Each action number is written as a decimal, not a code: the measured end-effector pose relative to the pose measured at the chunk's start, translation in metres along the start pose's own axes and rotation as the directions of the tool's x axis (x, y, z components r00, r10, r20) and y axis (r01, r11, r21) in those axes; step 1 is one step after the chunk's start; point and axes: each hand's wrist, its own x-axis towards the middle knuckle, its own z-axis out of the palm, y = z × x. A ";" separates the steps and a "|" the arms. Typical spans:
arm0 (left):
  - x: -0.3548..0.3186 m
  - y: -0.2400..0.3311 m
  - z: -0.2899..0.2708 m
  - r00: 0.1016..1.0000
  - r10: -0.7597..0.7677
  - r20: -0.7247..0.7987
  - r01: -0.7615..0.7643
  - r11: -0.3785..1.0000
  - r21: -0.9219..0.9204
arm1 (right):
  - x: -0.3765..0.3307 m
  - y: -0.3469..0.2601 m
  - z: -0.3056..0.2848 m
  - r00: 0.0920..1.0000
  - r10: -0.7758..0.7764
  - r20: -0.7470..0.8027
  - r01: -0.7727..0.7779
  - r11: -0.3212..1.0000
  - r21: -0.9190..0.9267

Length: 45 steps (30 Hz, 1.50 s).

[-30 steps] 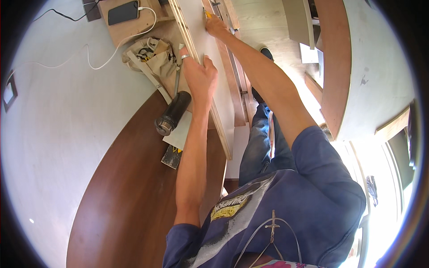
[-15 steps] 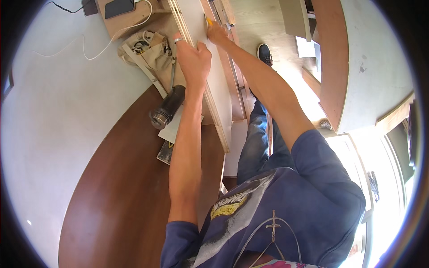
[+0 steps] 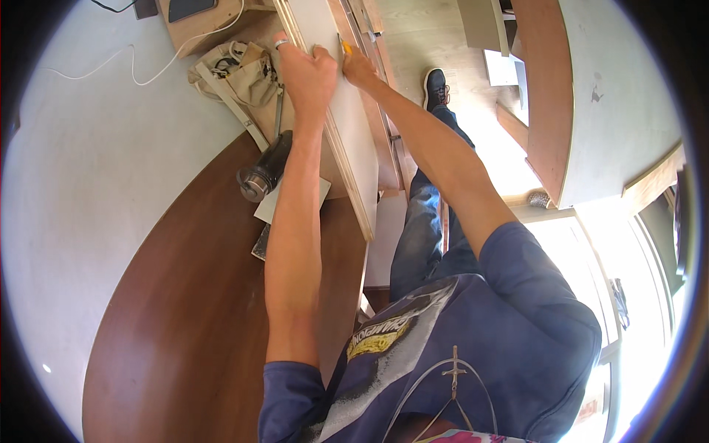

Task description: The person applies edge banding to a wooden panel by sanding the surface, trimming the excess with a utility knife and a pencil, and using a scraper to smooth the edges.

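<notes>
A long plywood panel (image 3: 353,140) with a pale face and layered edge stands between my arms. My left hand (image 3: 309,77), with a ring on one finger, is closed over the panel's upper edge near its far part. On the panel's pale face, my right hand (image 3: 360,70) pinches a slim yellow tool (image 3: 346,46) with a dark, thin tip. The tip rests at or very near the surface; whether it is a knife or a marking tool is too small to tell.
Left of the panel lie a dark bottle (image 3: 267,168), a beige canvas bag (image 3: 247,77) and a phone (image 3: 190,7) with a white cable (image 3: 159,76). A curved brown surface (image 3: 185,295) spreads at lower left. Another wooden unit (image 3: 546,96) stands at right, beyond my shoe (image 3: 436,88).
The view has shifted slightly. My left hand stays on the panel edge, its thumb more raised. My right hand has come slightly nearer along the panel with the yellow tool.
</notes>
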 end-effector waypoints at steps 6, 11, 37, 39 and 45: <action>0.001 -0.004 0.000 1.000 -0.021 -0.023 0.024 0.994 0.109 | -0.032 0.011 0.006 0.999 0.033 0.037 -0.033 0.999 0.000; 0.003 -0.013 -0.004 0.999 -0.006 -0.048 0.011 0.994 0.112 | -0.062 0.027 0.015 1.000 0.003 -0.005 -0.003 0.999 -0.038; -0.002 -0.014 -0.023 0.997 -0.041 0.059 0.033 0.992 0.123 | -0.181 0.120 0.049 0.999 0.029 0.040 -0.029 1.000 0.010; -0.002 -0.016 -0.023 0.998 -0.053 0.037 0.048 0.993 0.108 | -0.192 0.125 0.054 0.999 0.026 -0.023 -0.026 1.000 -0.008; 0.003 -0.033 -0.021 0.999 0.044 -0.022 -0.040 0.989 0.140 | -0.225 0.152 0.063 1.000 -0.003 -0.028 0.005 0.997 0.074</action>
